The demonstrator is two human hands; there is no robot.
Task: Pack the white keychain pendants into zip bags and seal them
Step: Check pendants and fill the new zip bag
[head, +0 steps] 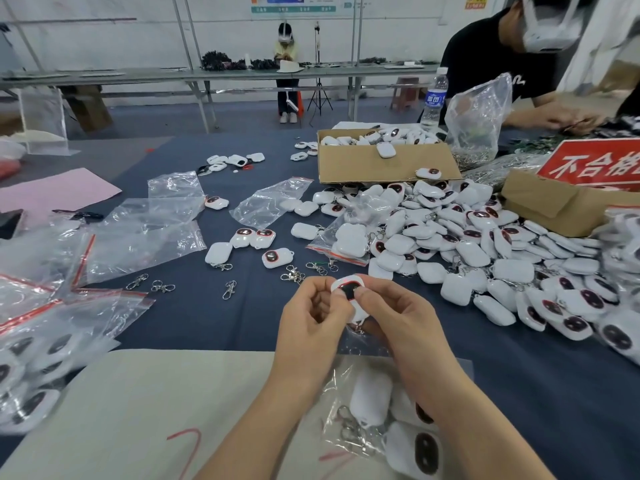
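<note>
Both hands are up in front of the person, sharing one pendant (347, 289). The left hand (311, 315) pinches its left edge with curled fingers, and the right hand (393, 315) grips the other side with the thumb laid by the dark window. The window faces the person, so I take this for a last look before bagging. A small clasp hangs under the pendant, half hidden by the fingers.

A bag (337, 382) lies just below the wrists, already holding several pendants. Its mouth I cannot make out. It seems kept close so the drop from hand to bag is short.

The stock is a big pile (467, 244) heaped to the right, within easy reach of the right hand, and more of it sits in an open box (363, 168) behind. Empty bags (152, 220) lie spread to the left, and filled ones (41, 368) are stacked nearer the left edge. Loose clasps (229, 289) are scattered between.

The table (225, 323) wears a dark blue cloth, with a pale sheet (138, 410) at the near edge. A red sign (595, 164) stands on the right. A bottle (437, 98) stands behind the box, and a worker (485, 57) in black bends over the far right. Another person (286, 53) sits at a long bench (138, 76) by the white wall.
</note>
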